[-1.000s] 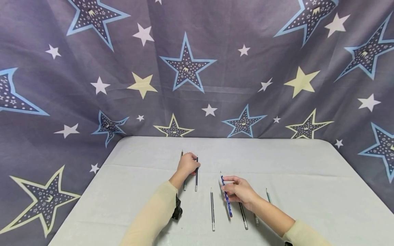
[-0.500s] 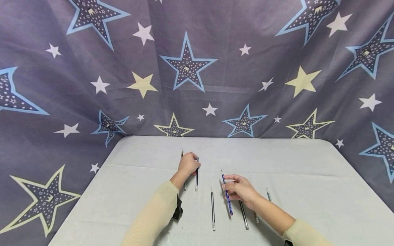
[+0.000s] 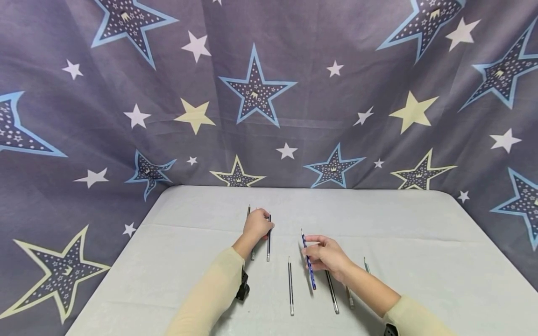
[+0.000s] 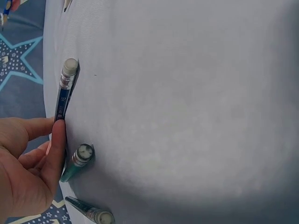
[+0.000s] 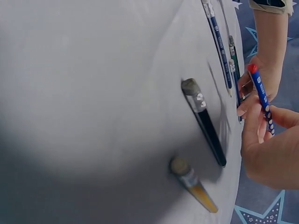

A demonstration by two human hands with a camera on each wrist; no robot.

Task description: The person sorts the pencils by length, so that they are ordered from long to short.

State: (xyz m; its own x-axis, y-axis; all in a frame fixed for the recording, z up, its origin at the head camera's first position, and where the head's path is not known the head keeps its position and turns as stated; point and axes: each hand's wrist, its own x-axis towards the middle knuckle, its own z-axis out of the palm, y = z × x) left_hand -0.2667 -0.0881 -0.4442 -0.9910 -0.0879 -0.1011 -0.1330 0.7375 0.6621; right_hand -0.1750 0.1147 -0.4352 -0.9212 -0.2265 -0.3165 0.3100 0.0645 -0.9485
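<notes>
My left hand point(image 3: 257, 226) is at the far left part of the table, its thumb and fingers pinching a dark blue pencil point(image 3: 268, 249) with a white eraser. Two green pencils lie close by that hand in the left wrist view, one point(image 4: 73, 168) beside the fingers and another point(image 4: 88, 210) lower down. My right hand point(image 3: 329, 256) pinches a blue pencil point(image 3: 310, 270) between thumb and fingers, raised over the table and tilted, its point facing away. The right wrist view shows this pencil's red end point(image 5: 252, 68) and pale dots along its side.
A dark pencil point(image 3: 291, 289) lies between the hands. Under the right forearm lie a black pencil point(image 3: 332, 294), a yellowish one point(image 5: 198, 193) and a light green one point(image 3: 367, 266). The pale tabletop point(image 3: 420, 261) ends at a star-patterned curtain point(image 3: 319, 112).
My right hand has shifted slightly away from me with the blue pencil. The left hand has stayed almost still on the dark blue pencil.
</notes>
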